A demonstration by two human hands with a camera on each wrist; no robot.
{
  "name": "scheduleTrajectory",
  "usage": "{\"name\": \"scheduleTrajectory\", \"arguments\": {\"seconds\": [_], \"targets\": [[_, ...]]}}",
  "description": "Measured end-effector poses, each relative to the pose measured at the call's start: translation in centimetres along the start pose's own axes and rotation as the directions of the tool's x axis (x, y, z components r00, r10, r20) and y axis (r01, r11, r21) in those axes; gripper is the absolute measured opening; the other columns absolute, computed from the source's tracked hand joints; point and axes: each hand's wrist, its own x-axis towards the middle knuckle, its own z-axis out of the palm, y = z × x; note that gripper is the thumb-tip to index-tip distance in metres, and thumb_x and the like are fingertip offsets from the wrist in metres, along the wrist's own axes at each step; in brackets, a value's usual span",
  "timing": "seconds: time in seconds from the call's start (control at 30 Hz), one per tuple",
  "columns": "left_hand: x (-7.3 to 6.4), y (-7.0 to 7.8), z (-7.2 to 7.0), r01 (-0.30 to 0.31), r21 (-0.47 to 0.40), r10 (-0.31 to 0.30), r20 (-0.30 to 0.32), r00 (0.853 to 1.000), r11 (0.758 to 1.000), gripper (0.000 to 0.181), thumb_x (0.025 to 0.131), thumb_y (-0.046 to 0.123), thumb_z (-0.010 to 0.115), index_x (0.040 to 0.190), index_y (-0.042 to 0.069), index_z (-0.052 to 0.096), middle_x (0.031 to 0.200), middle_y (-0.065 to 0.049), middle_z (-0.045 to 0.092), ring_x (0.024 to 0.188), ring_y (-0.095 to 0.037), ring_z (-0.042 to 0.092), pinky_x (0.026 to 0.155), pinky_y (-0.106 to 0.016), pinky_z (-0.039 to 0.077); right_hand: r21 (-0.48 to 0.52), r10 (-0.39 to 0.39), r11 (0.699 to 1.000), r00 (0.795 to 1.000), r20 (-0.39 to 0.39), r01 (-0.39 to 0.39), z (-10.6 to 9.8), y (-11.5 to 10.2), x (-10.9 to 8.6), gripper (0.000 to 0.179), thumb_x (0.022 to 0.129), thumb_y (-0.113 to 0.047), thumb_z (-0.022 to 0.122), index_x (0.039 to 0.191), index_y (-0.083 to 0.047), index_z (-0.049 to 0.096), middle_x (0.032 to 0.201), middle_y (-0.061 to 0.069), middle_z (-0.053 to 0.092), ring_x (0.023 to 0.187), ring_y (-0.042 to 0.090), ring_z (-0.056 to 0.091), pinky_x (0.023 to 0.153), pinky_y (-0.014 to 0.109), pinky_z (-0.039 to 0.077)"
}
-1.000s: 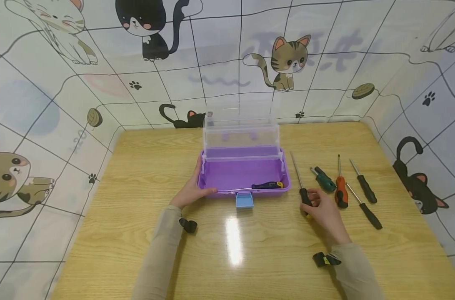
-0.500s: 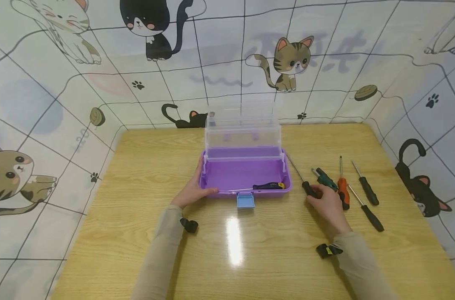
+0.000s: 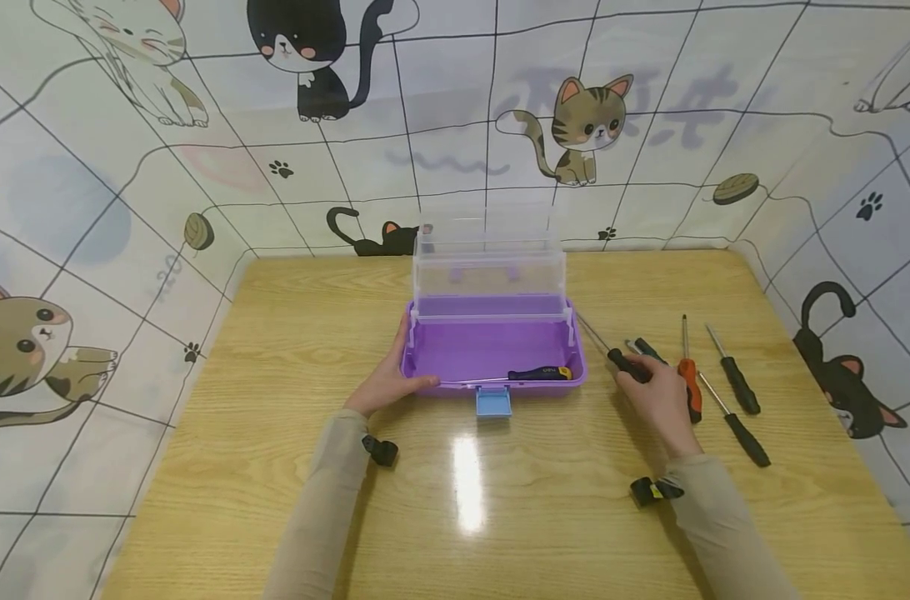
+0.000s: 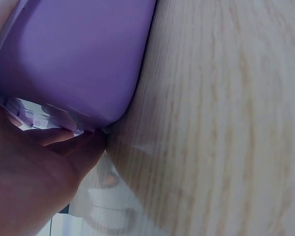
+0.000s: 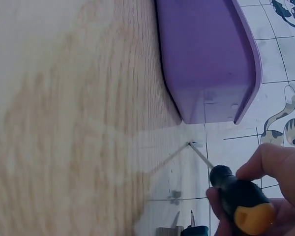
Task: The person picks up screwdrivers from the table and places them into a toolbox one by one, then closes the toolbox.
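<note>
A purple toolbox (image 3: 492,389) with its clear lid raised stands mid-table, a screwdriver (image 3: 539,373) lying along its front inside. My left hand (image 3: 383,385) grips the box's left end, thumb along the front rim; the left wrist view shows fingers around the purple end wall (image 4: 83,54). Right of the box, my right hand (image 3: 659,400) holds a black-handled screwdriver (image 3: 626,364) by its handle. Its shaft points up-left toward the box's right end. In the right wrist view, the held screwdriver's yellow end cap (image 5: 254,219) faces the camera, and its tip is near the table.
Right of my hand lie a red-and-black screwdriver (image 3: 689,387) and two black-handled screwdrivers, one farther back (image 3: 737,383) and one nearer (image 3: 747,439). A green-handled tool (image 3: 650,348) is partly hidden behind my right hand. A cat-print cloth wall (image 3: 455,125) encloses the table (image 3: 290,333).
My right hand has moved up the table with the screwdriver, whose shaft has swung left toward the box. My left hand stays on the box; the view shifts slightly.
</note>
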Motion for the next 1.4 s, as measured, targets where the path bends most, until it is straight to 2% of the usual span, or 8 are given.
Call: {"name": "scheduleTrajectory", "arguments": {"seconds": [0.13,0.27,0.53,0.9,1.1,1.2,1.37,1.4], "targets": [[-0.1,0.0,0.0,-0.004,0.003,0.004,0.001,1.0,1.0,0.124,0.076,0.018,0.083,0.15,0.047,-0.013,0.16,0.009,-0.007,0.145,-0.02,0.001,0.114,-0.05,0.007,0.003,0.015,1.0,0.996,-0.087,-0.015,0.1,0.1,0.2,0.036,0.089,-0.018,0.061,0.117,0.003,0.066,0.108,0.027,0.065,0.091,0.039,0.061,0.072,0.043,0.047],[-0.2,0.0,0.0,0.014,0.039,-0.014,-0.006,1.0,0.999,0.124,0.076,0.022,0.083,0.152,0.041,-0.013,0.16,0.006,-0.008,0.145,-0.023,0.002,0.114,-0.05,0.008,0.035,0.02,0.999,0.988,-0.156,-0.015,0.1,0.0,0.4,0.033,0.089,-0.019,0.062,0.113,0.003,0.069,0.107,0.027,0.066,0.088,0.038,0.063,0.068,0.036,0.048],[-0.3,0.3,-0.1,0.045,0.086,-0.045,-0.005,0.999,0.995,0.122,0.079,0.017,0.08,0.153,0.03,-0.016,0.16,-0.001,-0.012,0.145,-0.028,0.0,0.114,-0.052,0.007,0.118,0.081,0.991,0.978,-0.194,-0.059,-0.3,-0.3,0.4,0.034,0.09,-0.025,0.064,0.114,-0.001,0.069,0.112,0.024,0.065,0.096,0.037,0.063,0.068,0.025,0.045],[-0.3,0.2,0.0,0.079,0.083,-0.076,-0.033,0.997,0.993,0.123,0.076,0.023,0.082,0.154,0.033,-0.013,0.161,0.001,-0.008,0.145,-0.026,0.003,0.114,-0.05,0.009,0.207,0.112,0.976,0.962,-0.249,-0.06,-1.7,-0.5,0.6,0.035,0.09,-0.026,0.066,0.114,-0.001,0.068,0.113,0.017,0.062,0.093,0.019,0.054,0.065,0.013,0.041],[-0.4,0.3,0.0,0.079,0.088,-0.077,-0.033,0.997,0.993,0.121,0.078,0.022,0.081,0.153,0.036,-0.014,0.161,0.0,-0.008,0.145,-0.026,0.001,0.114,-0.051,0.008,0.197,0.077,0.98,0.948,-0.31,-0.015,-2.4,-0.4,0.8,0.035,0.089,-0.025,0.067,0.113,0.0,0.069,0.116,0.017,0.064,0.102,0.029,0.056,0.071,0.017,0.04],[-0.6,1.5,0.0,0.093,0.087,-0.092,-0.02,0.996,0.992,0.12,0.08,0.019,0.079,0.153,0.033,-0.015,0.16,-0.002,-0.009,0.145,-0.028,0.001,0.114,-0.051,0.008,0.184,0.065,0.983,0.939,-0.338,-0.002,-2.6,-0.4,0.8,0.035,0.089,-0.025,0.067,0.113,-0.001,0.07,0.116,0.017,0.065,0.098,0.02,0.058,0.071,0.015,0.039],[-1.2,3.8,0.1,0.099,0.068,-0.1,0.007,0.995,0.993,0.118,0.08,0.013,0.077,0.154,0.018,-0.014,0.16,-0.011,-0.01,0.144,-0.034,0.001,0.114,-0.052,0.008,0.208,0.086,0.978,0.937,-0.34,-0.015,-3.0,-0.6,0.6,0.035,0.089,-0.027,0.067,0.115,-0.003,0.07,0.115,0.015,0.066,0.089,0.007,0.055,0.069,0.014,0.041],[-1.1,3.4,0.1,0.095,0.067,-0.096,0.007,0.995,0.993,0.118,0.08,0.013,0.078,0.154,0.018,-0.014,0.16,-0.011,-0.01,0.144,-0.033,0.001,0.114,-0.052,0.008,0.219,0.098,0.975,0.936,-0.338,-0.023,-3.1,-0.7,0.5,0.036,0.089,-0.028,0.068,0.115,-0.004,0.07,0.114,0.013,0.066,0.088,0.007,0.056,0.069,0.014,0.041]]}}
